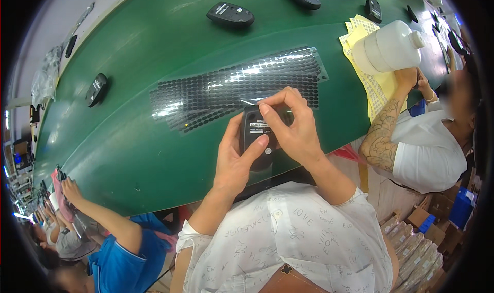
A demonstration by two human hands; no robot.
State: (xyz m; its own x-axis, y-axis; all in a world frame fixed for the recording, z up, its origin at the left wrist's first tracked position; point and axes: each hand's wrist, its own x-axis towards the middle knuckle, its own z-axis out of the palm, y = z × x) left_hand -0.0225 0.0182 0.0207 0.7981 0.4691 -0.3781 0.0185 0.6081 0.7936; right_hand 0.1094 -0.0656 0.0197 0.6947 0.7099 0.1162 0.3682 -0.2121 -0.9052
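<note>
A black computer mouse (253, 133) is held underside up over the table's near edge, its labels facing me. My left hand (232, 156) is closed around its left side, with the thumb lying across the underside. My right hand (294, 125) is pinched at the far end of the mouse, thumb at its upper right corner. What those fingertips hold, if anything, is too small to tell. A shiny clear strip (251, 102) shows just beyond the mouse. Past my hands lie overlapping clear sheets of black oval pads (226, 89), flat on the green table (123, 143).
More black mice lie on the table: one at left (96, 90), one far middle (230, 15), others far right. A white plastic bottle (383, 48) stands on yellow sticker sheets (378, 95) at right. Co-workers sit on both sides, a tattooed forearm (385, 123) near the bottle.
</note>
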